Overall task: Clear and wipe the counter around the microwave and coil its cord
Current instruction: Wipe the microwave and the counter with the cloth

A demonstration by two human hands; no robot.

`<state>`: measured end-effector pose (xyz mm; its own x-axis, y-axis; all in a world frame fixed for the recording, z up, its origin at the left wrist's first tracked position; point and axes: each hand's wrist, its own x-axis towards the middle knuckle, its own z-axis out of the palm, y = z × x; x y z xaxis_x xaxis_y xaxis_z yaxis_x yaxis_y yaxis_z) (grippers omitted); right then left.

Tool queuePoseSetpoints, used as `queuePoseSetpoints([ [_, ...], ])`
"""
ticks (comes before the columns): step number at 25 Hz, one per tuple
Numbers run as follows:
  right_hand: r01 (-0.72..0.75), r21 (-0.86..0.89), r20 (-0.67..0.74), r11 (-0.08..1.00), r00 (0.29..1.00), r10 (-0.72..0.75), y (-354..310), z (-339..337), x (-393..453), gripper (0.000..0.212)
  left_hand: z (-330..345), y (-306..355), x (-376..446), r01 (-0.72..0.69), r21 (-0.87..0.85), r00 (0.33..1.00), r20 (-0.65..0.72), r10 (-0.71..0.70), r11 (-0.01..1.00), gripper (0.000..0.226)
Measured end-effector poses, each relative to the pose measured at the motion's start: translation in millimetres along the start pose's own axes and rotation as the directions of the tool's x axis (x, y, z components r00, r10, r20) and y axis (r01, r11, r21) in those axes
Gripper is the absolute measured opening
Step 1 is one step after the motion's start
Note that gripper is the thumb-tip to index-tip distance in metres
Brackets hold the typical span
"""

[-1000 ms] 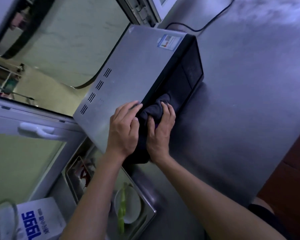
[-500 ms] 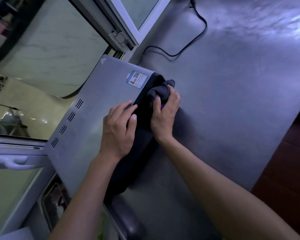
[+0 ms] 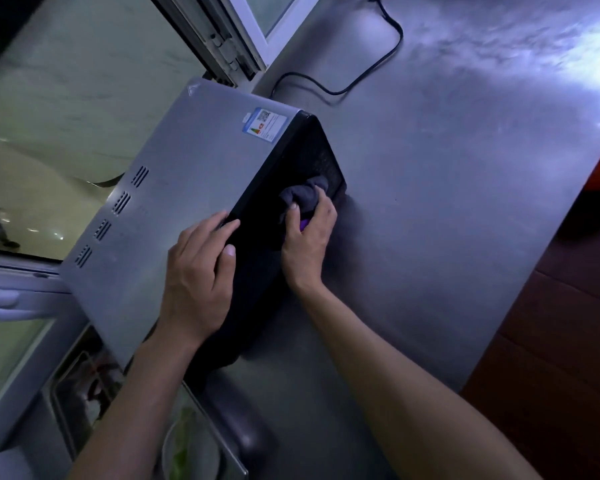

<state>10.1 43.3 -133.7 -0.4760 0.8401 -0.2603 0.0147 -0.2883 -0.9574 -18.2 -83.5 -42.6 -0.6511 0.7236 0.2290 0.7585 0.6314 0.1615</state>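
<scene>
A silver microwave (image 3: pixel 187 202) with a black front (image 3: pixel 312 161) stands on the steel counter (image 3: pixel 447 202) by the window. My left hand (image 3: pixel 198 278) rests flat on its top near the front edge. My right hand (image 3: pixel 307 244) grips a bunched grey cloth (image 3: pixel 302 195) and presses it against the black front, low near the counter. A purple bit shows under the fingers. The black cord (image 3: pixel 371 71) runs loose in a curve over the counter behind the microwave and leaves the top of the view.
A window frame (image 3: pixel 229 39) stands behind the microwave. A sink (image 3: pixel 94 393) with a bowl (image 3: pixel 191 452) of green scraps lies at the lower left. The counter's right edge (image 3: pixel 548 258) drops to a brown floor.
My right hand has slid the cloth down the black front, from its upper corner towards the counter. The left hand stays on the microwave's top. The view has shifted.
</scene>
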Motion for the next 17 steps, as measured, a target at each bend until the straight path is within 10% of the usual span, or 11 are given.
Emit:
queuePoseSetpoints([
  [17, -0.146, 0.042, 0.068, 0.988, 0.987, 0.143, 110.2, 75.3, -267.7, 0.051, -39.1, -79.7, -165.4, -0.111, 0.21, 0.992, 0.087, 0.095, 0.971, 0.042],
])
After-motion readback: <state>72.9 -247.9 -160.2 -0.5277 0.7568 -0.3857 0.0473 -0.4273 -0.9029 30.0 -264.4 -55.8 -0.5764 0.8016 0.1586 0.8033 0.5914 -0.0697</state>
